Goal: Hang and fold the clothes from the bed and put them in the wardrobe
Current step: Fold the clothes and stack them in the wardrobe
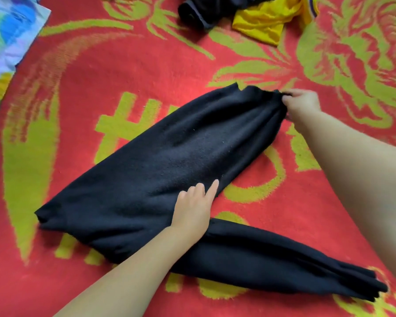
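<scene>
On the bed [284,72], with its red and green blanket, lies a black garment [160,165], maybe a pair of soft trousers. It is spread out flat near the middle, with one long part folded up and across, and another long part [272,264] lying out to the right, close to the person.

The left hand [193,212] rests flat on the cloth at the bend, fingers straight. Its grip is wide and holds nothing; it looks like it presses down so the fold stays put. The right hand [303,105] pinches the far end of the folded part. Its grip is tight on the cloth, likely so it can pull the end straight and smooth.

More clothes wait at the top of the bed: a dark rolled piece [197,12] and a yellow piece [268,21], touching each other. A pale, bright cloth [12,35] sits at the left edge.

No box, basket or wardrobe shows, so nothing is put away yet.
</scene>
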A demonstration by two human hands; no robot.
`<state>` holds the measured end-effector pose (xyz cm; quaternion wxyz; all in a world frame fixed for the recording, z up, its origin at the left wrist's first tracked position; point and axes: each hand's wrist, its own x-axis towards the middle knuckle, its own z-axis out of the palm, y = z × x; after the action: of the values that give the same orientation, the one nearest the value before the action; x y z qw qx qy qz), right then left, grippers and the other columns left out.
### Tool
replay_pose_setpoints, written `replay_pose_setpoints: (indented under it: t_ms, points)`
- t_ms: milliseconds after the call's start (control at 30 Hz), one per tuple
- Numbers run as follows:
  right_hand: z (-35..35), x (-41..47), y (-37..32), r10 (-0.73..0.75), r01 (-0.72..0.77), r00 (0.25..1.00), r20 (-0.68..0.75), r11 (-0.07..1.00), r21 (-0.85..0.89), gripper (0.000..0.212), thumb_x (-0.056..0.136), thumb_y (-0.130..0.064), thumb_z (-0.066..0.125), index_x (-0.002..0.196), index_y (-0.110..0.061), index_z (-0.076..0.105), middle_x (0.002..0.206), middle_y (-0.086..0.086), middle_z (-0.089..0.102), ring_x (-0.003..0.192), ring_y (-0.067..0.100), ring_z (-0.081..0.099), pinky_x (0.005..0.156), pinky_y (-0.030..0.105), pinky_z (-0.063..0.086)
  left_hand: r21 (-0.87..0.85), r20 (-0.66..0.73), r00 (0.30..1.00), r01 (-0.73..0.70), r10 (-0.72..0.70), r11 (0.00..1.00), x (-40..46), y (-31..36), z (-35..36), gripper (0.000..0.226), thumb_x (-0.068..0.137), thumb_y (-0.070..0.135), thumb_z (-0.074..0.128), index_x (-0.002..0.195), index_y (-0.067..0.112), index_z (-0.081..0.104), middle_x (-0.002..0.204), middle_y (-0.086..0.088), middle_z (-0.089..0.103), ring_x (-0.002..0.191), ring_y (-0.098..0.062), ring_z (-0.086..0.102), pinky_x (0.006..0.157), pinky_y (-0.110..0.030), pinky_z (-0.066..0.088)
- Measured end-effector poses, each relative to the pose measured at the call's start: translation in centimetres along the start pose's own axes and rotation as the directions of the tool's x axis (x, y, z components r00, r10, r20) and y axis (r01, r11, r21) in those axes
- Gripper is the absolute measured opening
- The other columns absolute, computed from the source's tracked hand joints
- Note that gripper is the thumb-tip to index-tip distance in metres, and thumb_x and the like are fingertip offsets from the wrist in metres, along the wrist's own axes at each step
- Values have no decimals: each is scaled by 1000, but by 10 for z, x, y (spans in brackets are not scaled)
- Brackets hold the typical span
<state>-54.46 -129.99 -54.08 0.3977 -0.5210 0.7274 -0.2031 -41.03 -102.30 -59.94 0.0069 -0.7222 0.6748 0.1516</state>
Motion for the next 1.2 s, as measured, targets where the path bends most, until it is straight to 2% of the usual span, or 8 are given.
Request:
replay_pose_setpoints:
  t_ms: [100, 233, 333, 500, 700, 867, 1033, 1200]
  points:
    - [3, -6, 30, 275, -282, 959, 74, 953, 108, 63, 92, -20, 61, 147, -15, 32, 130, 5, 48, 103, 15, 48, 79, 31, 51, 57, 108, 994, 6, -12, 998, -2, 2, 0, 84, 83, 11, 59, 153, 21, 14, 104, -3, 47, 91, -20, 49, 68, -30, 27]
    - [18, -11, 28, 335, -379, 916, 221, 904, 198, 33, 90, -19, 64, 119, -12, 51, 105, 6, 63, 92, 19, 61, 64, 31, 48, 67, 73, 997, -21, 16, 998, -2, -1, -1, 94, 43, 6, 83, 133, 18, 56, 75, 1, 49, 58, -14, 48, 53, -25, 25]
    - [27, -14, 22, 252, -241, 968, 12, 911, 333, 11, 87, -8, 57, 95, -14, 53, 80, 1, 56, 75, 19, 57, 58, 26, 46, -120, 11, 997, -78, 80, 990, -3, -10, -2, 85, 46, -1, 78, 128, 12, 60, 71, 0, 45, 51, -14, 41, 47, -22, 26]
    - [5, -34, 74, 267, -263, 962, -53, 962, 76, 43, 89, -17, 58, 130, -14, 45, 122, 10, 59, 99, 25, 59, 79, 36, 50, -85, 292, 952, -64, 86, 994, -14, -12, -15, 71, 92, 13, 42, 153, 26, 8, 110, -4, 41, 90, -19, 41, 73, -25, 32]
    - [-84, -95, 136, 104, -77, 992, 70, 946, -314, 44, 93, -27, 57, 134, -14, 48, 111, 5, 57, 96, 20, 53, 84, 31, 41, -29, -127, 955, -274, 268, 961, -64, 4, -2, 62, 86, 32, 43, 144, 13, 35, 134, -16, 46, 124, -29, 44, 105, -53, 37]
    - [-139, -207, 224, 96, -126, 991, -95, 915, -384, 41, 94, -20, 55, 131, -3, 50, 127, 22, 54, 122, 34, 47, 105, 40, 33, 148, 157, 909, -408, 386, 901, -146, -4, 28, 96, 64, 27, 72, 147, 18, 25, 154, -17, 21, 143, -28, 20, 109, -63, 20]
    - [-109, -310, 261, 476, -462, 757, -447, 874, 148, 37, 92, -19, 50, 120, 6, 52, 107, 21, 58, 98, 31, 53, 84, 30, 36, 197, 163, 959, -262, 232, 945, -145, -25, 35, 111, 49, 13, 84, 145, 18, 30, 148, -14, 40, 137, -25, 32, 107, -55, 28]
    - [-65, -298, 251, 734, -542, 673, 88, 409, 734, 23, 98, -25, 51, 114, -8, 54, 113, 12, 59, 90, 20, 63, 94, 41, 50, 224, 80, 952, -306, 296, 925, -120, -33, 27, 66, 74, 7, 58, 139, 12, 47, 133, -12, 53, 121, -26, 40, 89, -42, 46]
